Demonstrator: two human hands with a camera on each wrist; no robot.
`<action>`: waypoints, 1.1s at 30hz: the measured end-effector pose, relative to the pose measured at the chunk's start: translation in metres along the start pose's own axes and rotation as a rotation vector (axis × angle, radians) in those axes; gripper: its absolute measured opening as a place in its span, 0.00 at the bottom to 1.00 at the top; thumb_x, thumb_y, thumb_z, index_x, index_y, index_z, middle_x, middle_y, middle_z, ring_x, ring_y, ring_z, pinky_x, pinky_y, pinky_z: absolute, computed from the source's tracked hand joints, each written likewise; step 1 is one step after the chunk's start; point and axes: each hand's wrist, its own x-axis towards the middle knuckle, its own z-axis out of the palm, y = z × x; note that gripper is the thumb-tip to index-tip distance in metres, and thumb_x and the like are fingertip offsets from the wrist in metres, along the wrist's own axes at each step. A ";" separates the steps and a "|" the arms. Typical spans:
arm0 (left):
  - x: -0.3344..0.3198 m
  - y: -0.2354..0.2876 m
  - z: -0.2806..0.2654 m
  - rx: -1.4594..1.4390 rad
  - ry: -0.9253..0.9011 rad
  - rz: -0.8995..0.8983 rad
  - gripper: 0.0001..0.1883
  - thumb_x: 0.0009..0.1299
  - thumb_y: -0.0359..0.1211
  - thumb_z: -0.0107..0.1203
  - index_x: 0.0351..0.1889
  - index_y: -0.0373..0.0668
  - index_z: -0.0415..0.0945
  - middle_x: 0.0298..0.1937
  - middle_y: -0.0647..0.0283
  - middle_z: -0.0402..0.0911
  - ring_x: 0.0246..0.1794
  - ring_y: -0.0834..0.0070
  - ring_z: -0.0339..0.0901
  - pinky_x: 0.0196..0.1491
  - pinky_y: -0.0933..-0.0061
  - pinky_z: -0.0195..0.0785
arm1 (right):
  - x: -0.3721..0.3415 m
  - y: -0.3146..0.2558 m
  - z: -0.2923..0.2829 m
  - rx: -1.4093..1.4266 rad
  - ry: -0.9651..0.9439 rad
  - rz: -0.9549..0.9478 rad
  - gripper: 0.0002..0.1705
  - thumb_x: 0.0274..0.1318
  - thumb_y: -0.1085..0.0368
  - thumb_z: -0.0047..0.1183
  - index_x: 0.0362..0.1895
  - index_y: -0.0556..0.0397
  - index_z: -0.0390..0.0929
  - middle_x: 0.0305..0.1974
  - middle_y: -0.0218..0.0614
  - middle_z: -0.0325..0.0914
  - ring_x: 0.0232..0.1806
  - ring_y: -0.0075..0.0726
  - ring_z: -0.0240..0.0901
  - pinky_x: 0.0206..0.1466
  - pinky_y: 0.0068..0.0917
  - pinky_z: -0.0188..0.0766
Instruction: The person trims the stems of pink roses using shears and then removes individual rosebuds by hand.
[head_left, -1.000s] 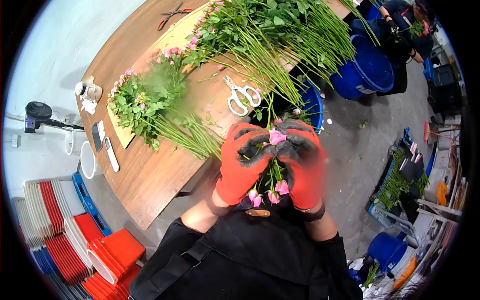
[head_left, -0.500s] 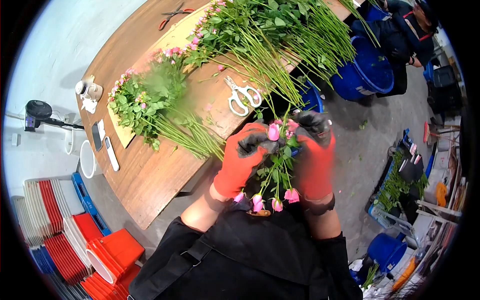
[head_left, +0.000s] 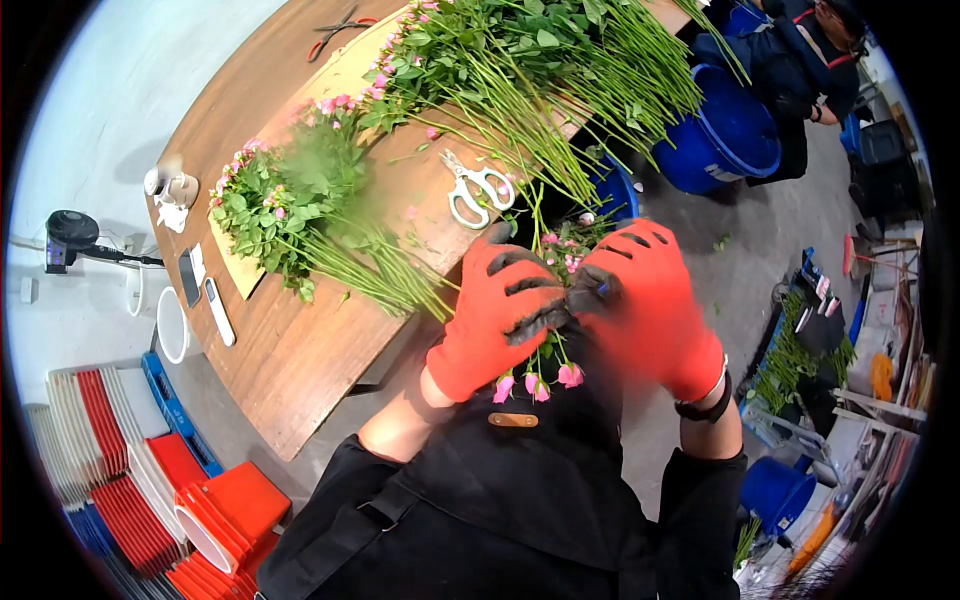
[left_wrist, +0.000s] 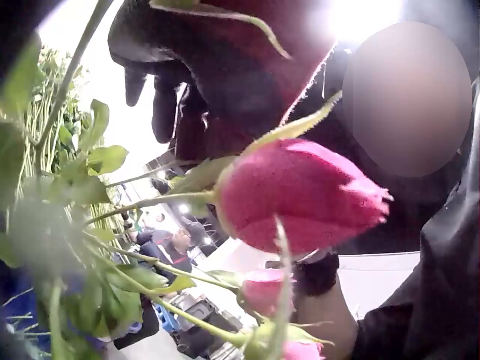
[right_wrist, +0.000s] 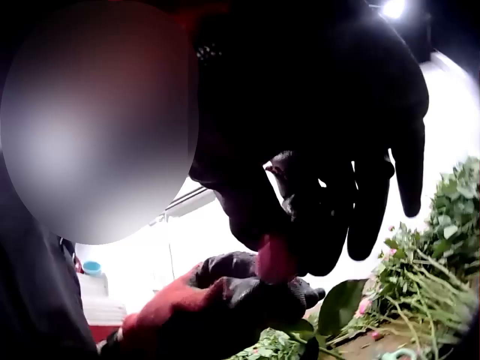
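Observation:
Both hands wear red gloves with dark fingers and meet in front of the chest. My left hand (head_left: 500, 315) grips the stems of a small spray of pink roses (head_left: 536, 386), whose blooms hang below it. In the right wrist view, the thumb and a finger of my right hand (right_wrist: 322, 142) pinch a pink bud (right_wrist: 275, 260) just above my left hand (right_wrist: 217, 300). A large pink rosebud (left_wrist: 300, 196) and smaller blooms fill the left wrist view. The grip on the stems is partly hidden by the fingers.
White-handled scissors (head_left: 468, 190) and bunches of pink roses (head_left: 290, 200) lie on the wooden table (head_left: 290, 370); red-handled shears (head_left: 340, 32) are farther back. Blue buckets (head_left: 720, 130) stand right of the table, near another person (head_left: 800, 60). Stacked red crates (head_left: 235, 510) stand lower left.
My right hand has come back in against my left, its back turned up and its forearm farther right. The hanging roses shifted slightly upward. The other person has moved a little.

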 end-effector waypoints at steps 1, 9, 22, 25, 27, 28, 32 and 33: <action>0.000 0.001 -0.001 0.002 -0.028 0.024 0.16 0.50 0.31 0.69 0.38 0.48 0.82 0.39 0.68 0.79 0.48 0.58 0.73 0.66 0.44 0.56 | -0.001 0.005 0.001 0.062 -0.009 0.012 0.13 0.42 0.62 0.65 0.34 0.51 0.80 0.40 0.36 0.78 0.47 0.48 0.72 0.57 0.43 0.64; -0.009 -0.009 0.005 -0.332 0.014 -0.156 0.18 0.48 0.27 0.58 0.39 0.43 0.83 0.42 0.62 0.82 0.47 0.57 0.75 0.58 0.57 0.65 | -0.015 0.046 0.017 0.973 -0.244 0.340 0.08 0.50 0.73 0.58 0.37 0.55 0.79 0.45 0.39 0.78 0.47 0.44 0.74 0.52 0.31 0.70; -0.018 -0.017 0.008 -0.884 0.147 -0.522 0.19 0.65 0.37 0.59 0.45 0.29 0.80 0.49 0.58 0.75 0.49 0.71 0.72 0.54 0.71 0.65 | 0.004 -0.005 0.045 0.625 0.265 0.175 0.19 0.38 0.74 0.68 0.41 0.57 0.82 0.47 0.42 0.79 0.51 0.46 0.74 0.55 0.36 0.69; -0.018 -0.014 0.008 -0.884 0.168 -0.542 0.18 0.64 0.36 0.58 0.44 0.29 0.80 0.49 0.59 0.75 0.49 0.71 0.72 0.55 0.71 0.64 | -0.001 -0.013 0.052 0.668 0.350 0.249 0.18 0.44 0.73 0.66 0.44 0.57 0.81 0.42 0.39 0.79 0.50 0.40 0.74 0.53 0.33 0.70; -0.018 -0.012 0.010 -0.914 0.168 -0.553 0.17 0.64 0.35 0.57 0.44 0.30 0.80 0.49 0.59 0.75 0.49 0.71 0.72 0.55 0.71 0.64 | 0.000 -0.019 0.053 0.862 0.352 0.323 0.18 0.47 0.73 0.64 0.45 0.57 0.80 0.41 0.37 0.79 0.49 0.35 0.74 0.52 0.29 0.69; -0.018 -0.013 0.011 -0.917 0.163 -0.545 0.16 0.64 0.35 0.57 0.43 0.30 0.80 0.49 0.59 0.75 0.49 0.72 0.72 0.55 0.71 0.64 | 0.000 -0.021 0.053 0.958 0.353 0.361 0.17 0.48 0.73 0.63 0.46 0.58 0.79 0.40 0.36 0.78 0.49 0.32 0.73 0.52 0.27 0.69; -0.019 -0.018 0.017 -0.984 0.153 -0.555 0.18 0.67 0.38 0.59 0.44 0.31 0.80 0.46 0.59 0.78 0.46 0.72 0.74 0.52 0.71 0.66 | -0.005 0.001 0.063 1.322 0.300 0.518 0.18 0.48 0.77 0.58 0.47 0.58 0.78 0.43 0.34 0.77 0.48 0.27 0.72 0.49 0.23 0.69; -0.020 -0.018 0.018 -1.014 0.154 -0.570 0.19 0.69 0.41 0.59 0.45 0.32 0.80 0.45 0.59 0.80 0.45 0.72 0.75 0.51 0.71 0.67 | -0.007 0.010 0.067 1.381 0.301 0.623 0.18 0.47 0.78 0.57 0.47 0.58 0.78 0.44 0.33 0.77 0.48 0.28 0.73 0.49 0.24 0.69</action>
